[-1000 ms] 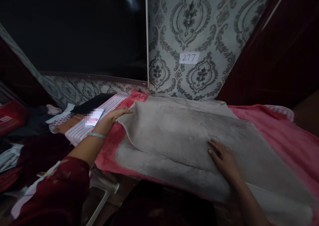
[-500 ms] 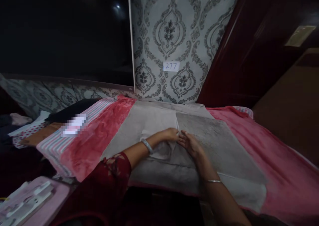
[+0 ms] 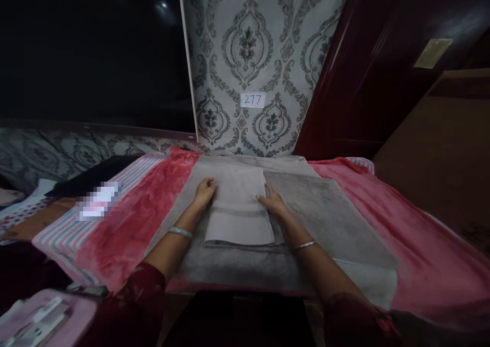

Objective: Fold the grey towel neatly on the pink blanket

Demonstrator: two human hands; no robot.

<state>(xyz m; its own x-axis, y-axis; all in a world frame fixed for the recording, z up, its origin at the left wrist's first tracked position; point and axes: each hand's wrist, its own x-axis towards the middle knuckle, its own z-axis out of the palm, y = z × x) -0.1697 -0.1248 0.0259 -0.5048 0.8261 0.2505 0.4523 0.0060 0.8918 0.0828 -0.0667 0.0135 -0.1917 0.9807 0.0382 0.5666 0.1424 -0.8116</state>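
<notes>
A light grey folded cloth [image 3: 239, 227] lies as a flat rectangle, with a faint darker band across its middle. It rests on a larger grey cloth [image 3: 317, 199] spread out beneath it. At its left edge, my left hand [image 3: 204, 191] has its fingers curled in on the folded cloth, a wide bracelet on the wrist. Opposite, my right hand [image 3: 274, 202] grips the right edge, thumb on top and fingers along the side. A thin bangle circles the right wrist.
A red-pink blanket [image 3: 130, 219] with a striped border covers the table under the grey cloth. A pink stool-like surface [image 3: 76, 316] holding a white object stands at lower left. A large dark screen [image 3: 92, 56] and patterned wall [image 3: 247, 127] rise behind; a brown panel [image 3: 432, 148] stands right.
My hands, close together before at the cloth's right side, are now apart at its two sides. The folded cloth's near part, crumpled before, now lies flat and smooth toward me.
</notes>
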